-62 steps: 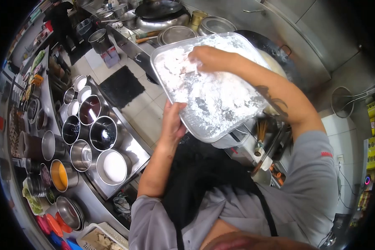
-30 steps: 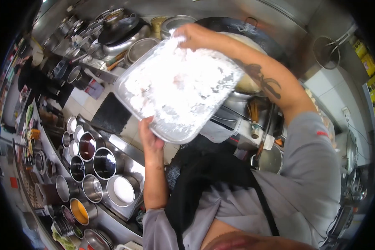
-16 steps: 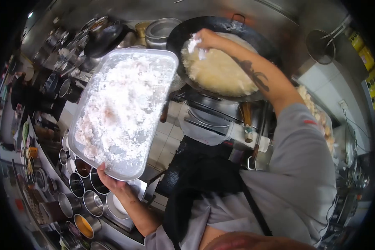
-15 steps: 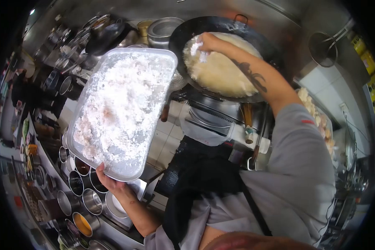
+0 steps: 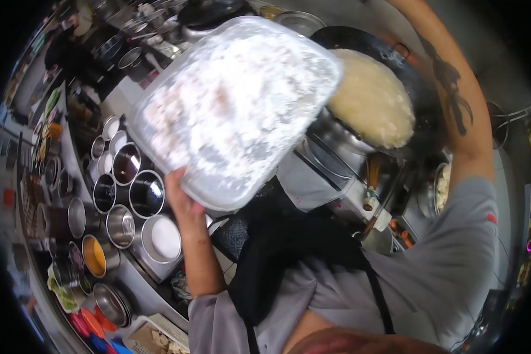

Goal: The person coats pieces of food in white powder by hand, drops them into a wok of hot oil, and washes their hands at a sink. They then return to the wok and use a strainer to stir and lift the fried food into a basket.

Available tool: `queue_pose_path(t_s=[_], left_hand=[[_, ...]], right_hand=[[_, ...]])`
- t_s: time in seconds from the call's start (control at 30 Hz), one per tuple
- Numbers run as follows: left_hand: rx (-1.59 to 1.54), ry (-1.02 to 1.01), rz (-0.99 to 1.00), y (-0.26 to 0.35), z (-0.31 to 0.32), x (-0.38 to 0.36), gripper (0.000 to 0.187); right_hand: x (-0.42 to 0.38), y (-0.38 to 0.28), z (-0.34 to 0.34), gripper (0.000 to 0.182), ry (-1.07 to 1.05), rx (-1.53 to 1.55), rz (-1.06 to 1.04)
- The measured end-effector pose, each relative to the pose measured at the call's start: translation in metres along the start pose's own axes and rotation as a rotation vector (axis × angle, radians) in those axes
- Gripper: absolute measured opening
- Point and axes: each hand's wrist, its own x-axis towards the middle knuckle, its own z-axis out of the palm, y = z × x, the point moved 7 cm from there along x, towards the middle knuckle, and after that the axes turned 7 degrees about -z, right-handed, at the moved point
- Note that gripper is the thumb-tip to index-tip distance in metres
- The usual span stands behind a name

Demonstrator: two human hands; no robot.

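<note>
A shallow metal tray (image 5: 242, 197) is tilted in front of me, its inside covered with white powder (image 5: 248, 76) and floury pieces at its left side. My left hand (image 5: 184, 197) grips the tray's near edge, thumb showing on the rim. To the right of the tray, a large dark wok (image 5: 419, 76) holds pale, foaming liquid (image 5: 371, 100). My right arm reaches up past the wok's right side, and its hand lies beyond the top of the view.
Metal pots (image 5: 121, 226) and a pot of orange liquid (image 5: 94, 255) line the counter at left. A strainer (image 5: 498, 124) hangs at right, above a bowl of pale pieces (image 5: 442, 186). Another person (image 5: 71, 53) stands at the far upper left.
The tray and my left hand have shifted up and right in view. My right hand, earlier over the wok with white-coated food, has left the frame at the top. The view has turned.
</note>
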Motion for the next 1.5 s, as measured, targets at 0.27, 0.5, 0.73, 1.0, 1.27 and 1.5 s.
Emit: queue_pose_path(t_s=[0.27, 0.5, 0.73, 1.0, 1.27, 1.5], left_hand=[[-0.052, -0.179, -0.087, -0.03, 0.031, 0.007, 0.054], [-0.101, -0.34, -0.121, -0.047, 0.04, 0.003, 0.053], [0.031, -0.306, -0.113, -0.047, 0.047, 0.003, 0.052], [0.005, -0.227, -0.175, -0.05, 0.041, 0.006, 0.039], [-0.014, -0.097, -0.208, -0.063, 0.006, 0.023, 0.03], [-0.01, 0.025, -0.147, -0.008, -0.025, 0.009, 0.052]], right_hand=[[-0.058, -0.15, 0.214, 0.056, -0.607, 0.142, -0.254], [-0.016, -0.137, 0.212, 0.044, -0.449, 0.16, -0.298], [-0.004, -0.173, 0.25, 0.089, -0.684, 0.017, -0.315], [-0.005, -0.133, 0.252, 0.058, -0.71, 0.314, -0.115], [-0.038, -0.003, 0.122, 0.048, -0.21, 0.424, 0.18], [-0.113, 0.153, 0.179, 0.043, -0.236, 0.495, 0.551]])
